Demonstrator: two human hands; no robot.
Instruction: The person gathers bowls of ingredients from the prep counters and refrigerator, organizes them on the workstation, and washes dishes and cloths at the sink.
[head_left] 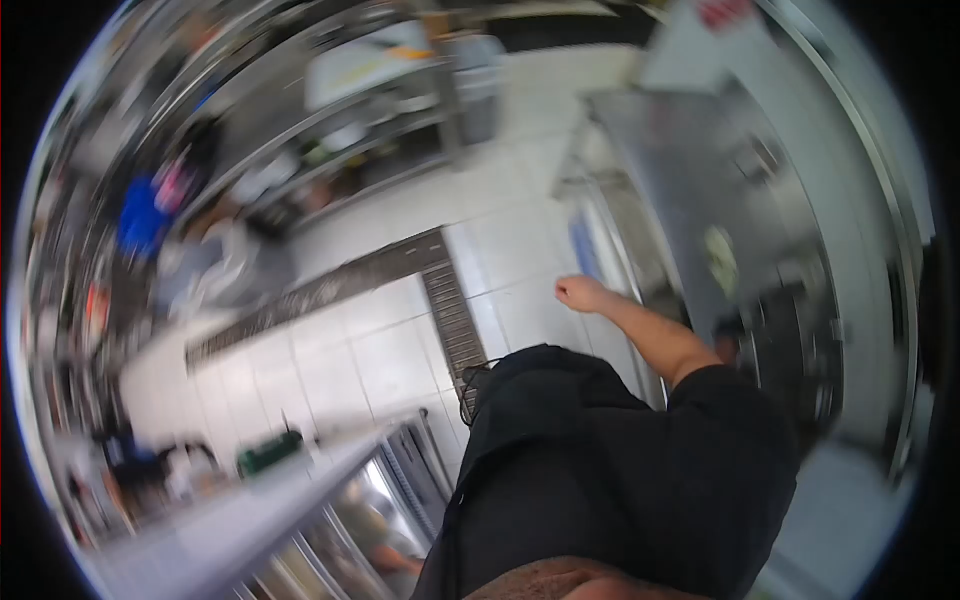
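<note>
My right hand (580,294) hangs in the air in front of my black-clad body, its fingers curled into a loose fist with nothing visible in them. Nearest to it is the front edge of a steel worktable (672,165) on the right. Between hand and table hangs or stands something blue (584,243), too blurred to name. A pale green item (720,260) lies on the steel top. My left hand does not show. Low in the frame, a skin-coloured patch (395,560) appears by a glass-like cabinet front; I cannot tell what it is.
White floor tiles (360,365) are crossed by a dark drain grate (455,310). At lower left stands a counter (200,545) with a dark green object (270,453). A shelved steel table (450,110) carries a white board (365,65). A pale plastic bag (225,265) sits at left.
</note>
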